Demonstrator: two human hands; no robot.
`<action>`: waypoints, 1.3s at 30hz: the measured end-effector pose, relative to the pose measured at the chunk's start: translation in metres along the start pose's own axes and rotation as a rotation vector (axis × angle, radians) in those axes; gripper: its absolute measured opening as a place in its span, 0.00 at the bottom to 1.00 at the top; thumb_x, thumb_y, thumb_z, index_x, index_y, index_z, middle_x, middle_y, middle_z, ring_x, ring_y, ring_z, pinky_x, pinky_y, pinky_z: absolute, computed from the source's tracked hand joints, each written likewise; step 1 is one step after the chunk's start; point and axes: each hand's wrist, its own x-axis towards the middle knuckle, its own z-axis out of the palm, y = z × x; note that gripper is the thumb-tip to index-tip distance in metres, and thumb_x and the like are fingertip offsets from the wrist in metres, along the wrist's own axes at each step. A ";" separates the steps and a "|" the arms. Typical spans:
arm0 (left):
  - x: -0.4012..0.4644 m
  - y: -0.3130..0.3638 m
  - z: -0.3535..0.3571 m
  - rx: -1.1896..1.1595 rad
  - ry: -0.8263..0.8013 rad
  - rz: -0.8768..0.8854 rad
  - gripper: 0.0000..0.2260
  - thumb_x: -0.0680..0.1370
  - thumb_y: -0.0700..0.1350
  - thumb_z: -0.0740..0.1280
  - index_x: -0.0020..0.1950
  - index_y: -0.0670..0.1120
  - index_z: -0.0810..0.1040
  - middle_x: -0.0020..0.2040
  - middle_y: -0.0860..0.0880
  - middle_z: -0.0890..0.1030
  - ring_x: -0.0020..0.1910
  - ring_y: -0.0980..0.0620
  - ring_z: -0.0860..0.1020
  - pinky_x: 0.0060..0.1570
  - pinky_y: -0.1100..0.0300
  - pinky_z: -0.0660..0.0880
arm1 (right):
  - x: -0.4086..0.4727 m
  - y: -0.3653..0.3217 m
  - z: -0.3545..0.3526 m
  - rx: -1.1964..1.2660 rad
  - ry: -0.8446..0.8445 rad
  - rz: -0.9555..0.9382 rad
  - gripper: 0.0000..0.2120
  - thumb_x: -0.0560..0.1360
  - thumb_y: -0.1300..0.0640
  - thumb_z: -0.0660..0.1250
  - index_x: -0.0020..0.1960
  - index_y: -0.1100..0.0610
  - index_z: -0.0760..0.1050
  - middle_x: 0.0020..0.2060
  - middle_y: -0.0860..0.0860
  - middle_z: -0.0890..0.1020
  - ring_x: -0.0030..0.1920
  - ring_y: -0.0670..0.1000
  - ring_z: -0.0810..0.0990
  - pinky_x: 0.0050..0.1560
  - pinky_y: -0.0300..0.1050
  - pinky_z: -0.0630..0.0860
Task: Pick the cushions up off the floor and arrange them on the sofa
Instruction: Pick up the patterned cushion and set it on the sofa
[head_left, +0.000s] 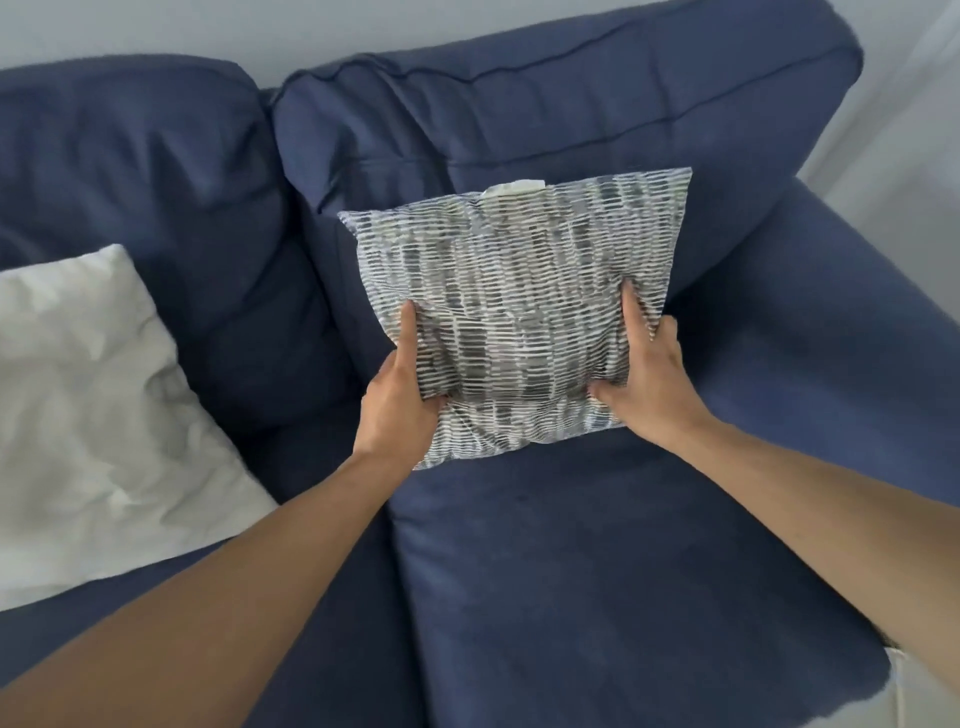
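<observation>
A grey-and-white patterned cushion (519, 296) leans against the back of the dark blue sofa (597, 561), on its right-hand seat near the armrest. My left hand (397, 400) grips the cushion's lower left edge, thumb in front. My right hand (644, 369) grips its lower right edge. A white label shows at the cushion's top edge. A plain white cushion (93, 415) lies on the left-hand seat, partly cut off by the frame.
The sofa's right armrest (831, 322) runs close beside the patterned cushion. A pale wall (156, 26) is behind the sofa. A strip of light floor (924, 696) shows at the lower right corner.
</observation>
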 end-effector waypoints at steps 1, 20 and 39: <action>0.003 -0.006 0.003 0.004 -0.010 -0.019 0.54 0.79 0.39 0.77 0.86 0.61 0.37 0.65 0.50 0.78 0.54 0.54 0.77 0.53 0.57 0.75 | 0.003 0.004 0.003 -0.019 -0.019 0.013 0.66 0.78 0.57 0.80 0.76 0.21 0.25 0.74 0.56 0.60 0.76 0.63 0.66 0.77 0.65 0.72; 0.013 0.024 -0.024 -0.250 -0.169 -0.337 0.60 0.70 0.71 0.75 0.82 0.67 0.30 0.86 0.54 0.59 0.81 0.45 0.67 0.73 0.45 0.71 | 0.034 0.002 -0.042 0.427 0.022 0.120 0.45 0.83 0.30 0.65 0.88 0.34 0.40 0.88 0.37 0.47 0.87 0.41 0.46 0.87 0.55 0.50; -0.008 0.057 0.006 -0.303 -0.043 -0.444 0.48 0.73 0.65 0.78 0.83 0.70 0.50 0.66 0.65 0.81 0.62 0.56 0.82 0.59 0.55 0.78 | 0.046 0.023 -0.043 0.484 -0.166 0.077 0.49 0.79 0.34 0.70 0.87 0.33 0.40 0.80 0.38 0.58 0.77 0.38 0.59 0.74 0.44 0.59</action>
